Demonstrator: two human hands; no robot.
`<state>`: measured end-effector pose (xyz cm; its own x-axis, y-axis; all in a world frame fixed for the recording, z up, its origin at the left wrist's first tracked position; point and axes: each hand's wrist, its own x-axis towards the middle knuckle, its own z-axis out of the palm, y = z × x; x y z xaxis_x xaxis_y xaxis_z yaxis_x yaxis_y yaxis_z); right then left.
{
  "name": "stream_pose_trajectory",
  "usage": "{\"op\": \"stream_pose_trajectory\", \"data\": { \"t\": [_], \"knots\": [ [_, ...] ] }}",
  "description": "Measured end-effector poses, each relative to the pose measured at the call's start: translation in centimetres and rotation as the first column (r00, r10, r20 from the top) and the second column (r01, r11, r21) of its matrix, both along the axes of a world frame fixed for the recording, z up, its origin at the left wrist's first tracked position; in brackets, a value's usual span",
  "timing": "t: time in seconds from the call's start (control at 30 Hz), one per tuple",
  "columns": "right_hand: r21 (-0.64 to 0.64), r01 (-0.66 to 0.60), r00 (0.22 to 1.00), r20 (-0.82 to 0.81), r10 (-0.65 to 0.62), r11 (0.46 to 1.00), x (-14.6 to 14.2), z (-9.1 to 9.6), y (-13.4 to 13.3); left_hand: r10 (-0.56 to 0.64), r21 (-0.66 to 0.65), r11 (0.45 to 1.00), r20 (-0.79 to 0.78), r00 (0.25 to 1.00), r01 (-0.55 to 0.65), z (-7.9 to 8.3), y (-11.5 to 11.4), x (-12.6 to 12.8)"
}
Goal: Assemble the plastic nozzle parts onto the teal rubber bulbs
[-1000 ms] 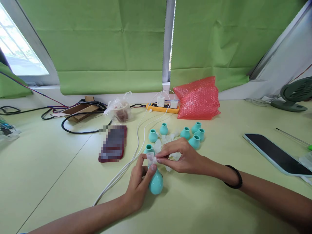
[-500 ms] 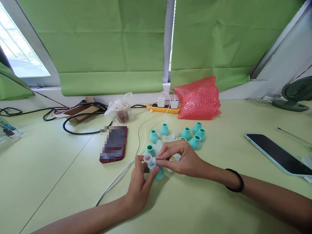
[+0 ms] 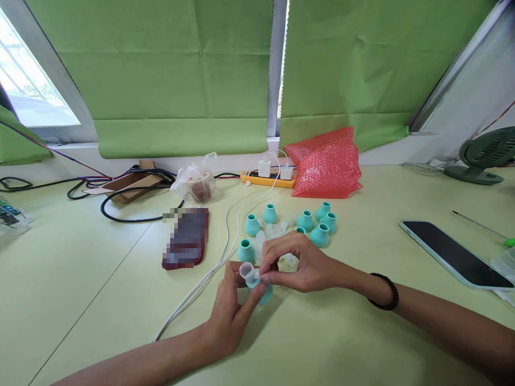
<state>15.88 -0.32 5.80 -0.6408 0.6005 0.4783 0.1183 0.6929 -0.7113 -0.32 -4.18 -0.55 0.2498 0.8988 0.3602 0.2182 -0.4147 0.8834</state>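
My left hand (image 3: 230, 313) is closed around a clear plastic fitting (image 3: 247, 271), a short tube with a round open mouth and a side spout. Below the fitting shows a teal rubber bulb (image 3: 266, 294), partly behind my left thumb; I cannot tell how firmly the two are joined. My right hand (image 3: 303, 262) pinches a small translucent piece (image 3: 257, 275) at the spout, mostly covered by the fingertips. Behind the hands, a teal bulb (image 3: 245, 251) stands upright with its opening up. Loose translucent plastic pieces (image 3: 274, 230) lie beyond my right hand.
Several more teal bulbs (image 3: 320, 235) stand behind the hands. White cables (image 3: 203, 284) run left of them to a yellow power strip (image 3: 257, 179). A red-cased phone (image 3: 187, 238) lies left, another phone (image 3: 454, 252) right. Red bubble wrap (image 3: 328, 169) sits at the back.
Both hands have moved slightly down with the fitting and bulb. My right fingers now press closer over the side spout, and the small piece shows less.
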Motion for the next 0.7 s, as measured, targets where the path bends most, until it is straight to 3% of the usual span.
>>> {"op": "stream_pose_trajectory", "data": {
  "t": [0.27,0.53,0.7],
  "knots": [
    [0.229,-0.044,0.999,-0.001,0.046,0.972,0.33,0.2,0.34,-0.02,0.02,1.0,-0.032,0.999,0.021,-0.05,0.06,-0.16],
    [0.349,-0.054,0.997,0.073,0.03,0.936,0.62,-0.36,0.25,-0.013,0.029,0.999,-0.063,0.998,0.014,-0.07,0.0,-0.13],
    [0.341,-0.066,0.994,0.109,0.03,0.938,0.53,-0.28,0.28,-0.015,-0.006,1.0,-0.012,1.0,0.015,-0.08,-0.18,-0.07]
  ]
}}
